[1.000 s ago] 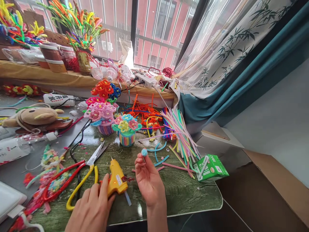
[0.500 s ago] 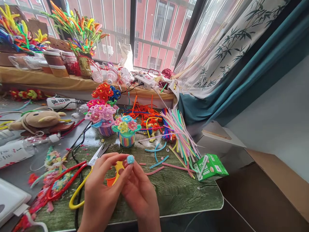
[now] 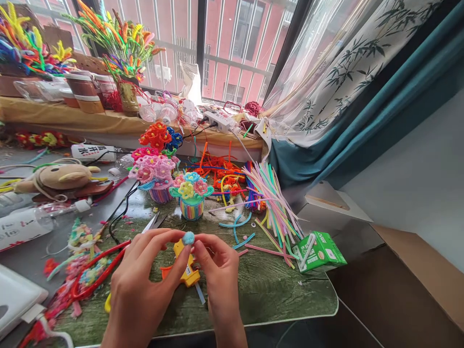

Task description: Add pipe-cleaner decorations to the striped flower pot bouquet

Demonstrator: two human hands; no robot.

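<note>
A small light-blue fuzzy ball is pinched between the thumb and index finger of my left hand. Thumb and forefinger of my right hand come close together right against the ball's right side; whether they grip anything there is hidden. Under both hands lies a yellow glue gun with an orange trigger, a clear glue stick poking out of its rear. Scissors are mostly covered by my left hand, beside red-handled pliers. Just beyond stands a striped pot of fuzzy-wire flowers.
Pastel pipe cleaners lie in a bundle at right, near a green carton. Cut blue pieces are scattered in front. A pink flower pot stands behind. Plastic bottles and a white device occupy the left side.
My hands have drawn slightly apart, and the ball has shifted a little left. My right hand has turned and moved right, uncovering more of the glue gun. My left hand covers more of the scissors.
</note>
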